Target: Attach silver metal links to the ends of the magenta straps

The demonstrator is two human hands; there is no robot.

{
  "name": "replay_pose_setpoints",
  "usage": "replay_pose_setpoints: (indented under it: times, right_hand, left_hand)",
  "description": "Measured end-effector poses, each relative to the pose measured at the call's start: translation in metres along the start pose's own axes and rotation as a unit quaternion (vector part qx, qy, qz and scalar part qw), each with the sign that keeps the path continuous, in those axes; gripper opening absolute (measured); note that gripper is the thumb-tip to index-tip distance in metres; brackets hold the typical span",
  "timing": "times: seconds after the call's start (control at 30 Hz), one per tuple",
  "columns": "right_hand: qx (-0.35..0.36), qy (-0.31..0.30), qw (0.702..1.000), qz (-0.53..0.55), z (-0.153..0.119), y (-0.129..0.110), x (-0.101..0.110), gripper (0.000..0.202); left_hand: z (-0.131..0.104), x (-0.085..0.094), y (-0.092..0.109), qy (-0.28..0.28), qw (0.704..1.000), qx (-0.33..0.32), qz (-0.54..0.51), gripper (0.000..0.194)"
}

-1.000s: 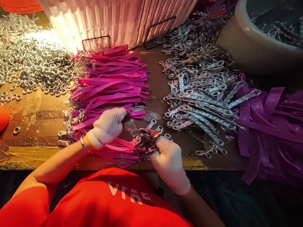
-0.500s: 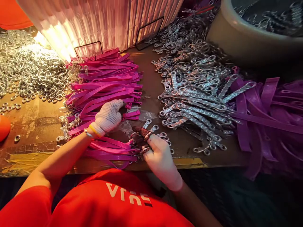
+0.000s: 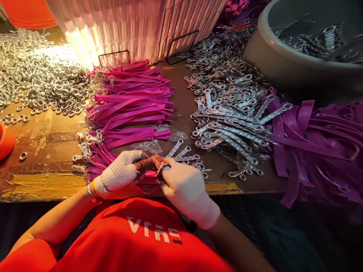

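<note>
My left hand [image 3: 120, 173], in a white dotted glove with dark fingertips, is closed near the table's front edge. My right hand [image 3: 184, 183], gloved in white with dark coverings on its fingers, is closed with its fingertips meeting the left ones. What each pinches is too small and hidden to name. Pink straps [image 3: 130, 98] lie in a stack beyond my left hand, with metal links [image 3: 92, 139] at their left ends. Several silver chain pieces [image 3: 183, 153] fan out just beyond my right hand.
Loose metal rings [image 3: 65, 88] are heaped at the left. A large pile of silver chain pieces [image 3: 229, 121] lies right of centre, beside purple straps [image 3: 309, 132]. A grey tub [image 3: 283, 60] stands at the back right; a ribbed translucent panel [image 3: 136, 30] rises behind the stack.
My left hand has moved back from the pink stack toward the front edge and met my right hand. The camera view has shifted slightly.
</note>
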State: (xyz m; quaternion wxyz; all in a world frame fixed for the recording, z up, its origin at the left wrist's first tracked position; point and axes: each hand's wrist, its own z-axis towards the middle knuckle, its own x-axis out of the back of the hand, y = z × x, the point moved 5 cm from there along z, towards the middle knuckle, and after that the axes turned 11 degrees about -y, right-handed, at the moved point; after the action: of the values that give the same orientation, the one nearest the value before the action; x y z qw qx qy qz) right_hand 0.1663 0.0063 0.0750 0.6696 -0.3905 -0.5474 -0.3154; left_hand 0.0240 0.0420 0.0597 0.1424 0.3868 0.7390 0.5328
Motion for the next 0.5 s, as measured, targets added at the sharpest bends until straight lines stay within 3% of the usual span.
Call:
replay_pose_setpoints:
  times: [0.17,0.37,0.5]
  right_hand:
    - [-0.028,0.014,0.999,-0.012,-0.001,-0.001,-0.007,0.017]
    - [-0.021,-0.058,0.994,0.089,-0.005,0.007,-0.018,0.049]
    - [-0.012,-0.056,0.995,0.087,-0.006,0.008,-0.022,0.051]
  left_hand:
    - [0.000,-0.007,-0.007,-0.006,0.979,-0.038,0.201,0.011]
    - [0.001,-0.007,-0.021,0.001,0.999,-0.028,0.023,0.027]
    - [0.000,-0.009,-0.021,0.014,0.998,-0.037,0.052,0.025]
